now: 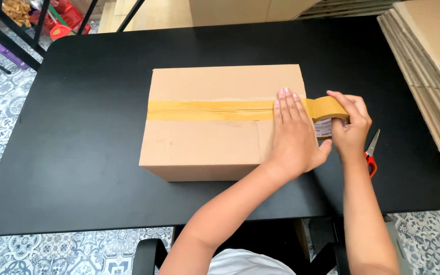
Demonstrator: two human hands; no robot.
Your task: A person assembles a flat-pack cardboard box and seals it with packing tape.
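Cardboard box (215, 122) sat mid-frame on black table (77, 153). Tape strip (210, 110) ran left-right across its top, long axis toward tape roll (329, 109) just past box's right edge. Left hand (294, 132) lay flat, fingers together, pressing strip's right end. Right hand (351, 125) pinched the roll, wrist bent. Scissors (371, 153) right of it.
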